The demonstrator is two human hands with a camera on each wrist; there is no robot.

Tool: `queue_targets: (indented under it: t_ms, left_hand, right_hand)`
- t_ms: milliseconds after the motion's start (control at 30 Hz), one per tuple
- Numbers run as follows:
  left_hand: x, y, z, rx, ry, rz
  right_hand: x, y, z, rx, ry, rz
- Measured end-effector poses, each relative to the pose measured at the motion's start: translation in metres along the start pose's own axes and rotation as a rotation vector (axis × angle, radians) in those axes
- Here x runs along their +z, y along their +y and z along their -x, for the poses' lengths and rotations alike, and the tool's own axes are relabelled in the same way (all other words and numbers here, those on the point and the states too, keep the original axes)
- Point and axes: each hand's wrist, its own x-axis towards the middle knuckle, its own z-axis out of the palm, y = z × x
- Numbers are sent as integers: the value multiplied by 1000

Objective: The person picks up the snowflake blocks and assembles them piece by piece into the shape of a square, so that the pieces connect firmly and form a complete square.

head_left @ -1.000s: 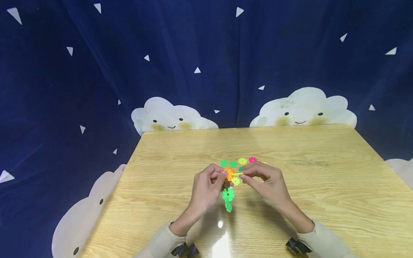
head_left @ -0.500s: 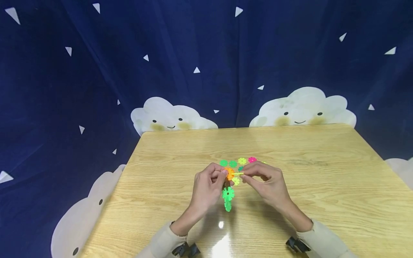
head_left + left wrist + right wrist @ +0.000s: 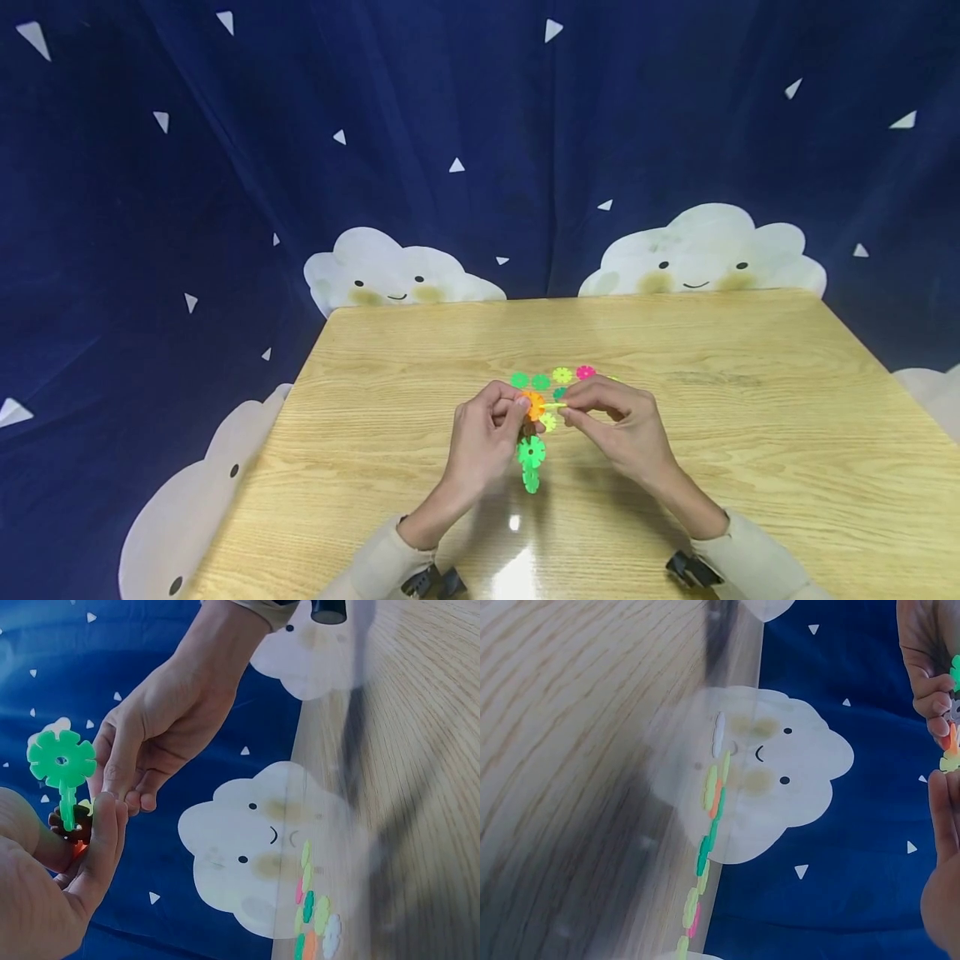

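Observation:
My left hand [image 3: 483,433] pinches an orange snowflake disc [image 3: 535,405] between thumb and fingers. Joined to it below are a brown disc [image 3: 75,823] and a chain of bright green discs [image 3: 532,452] that stands out toward me. Between the thumb and forefinger of my right hand [image 3: 626,425] is a yellow snowflake disc [image 3: 553,406], turned edge-on, its near edge right at the orange disc's rim. In the right wrist view the orange and yellow discs meet between both hands' fingertips. Fingers hide part of the brown disc.
Loose discs lie on the wooden table [image 3: 720,467] behind the hands: green ones [image 3: 520,380], a yellow one [image 3: 562,375], a pink one [image 3: 586,372] and a teal one [image 3: 560,392]. A white disc [image 3: 718,735] shows in the wrist views. A blue curtain [image 3: 480,100] hangs behind.

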Motion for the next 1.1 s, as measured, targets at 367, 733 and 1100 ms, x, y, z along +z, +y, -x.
queue_targets:
  t_ms: [367,733,1100]
  left_hand:
    - [1,2,-2,31,0,-3]
    - [0,-2,-4,32,-20,0]
    - [1,-4,-4,22,-31,80]
  right_hand:
    - [0,2,-2,-56,5,-69]
    - [1,-3,1,-15,1,26]
    - [0,-6,-3,-25,-15,99]
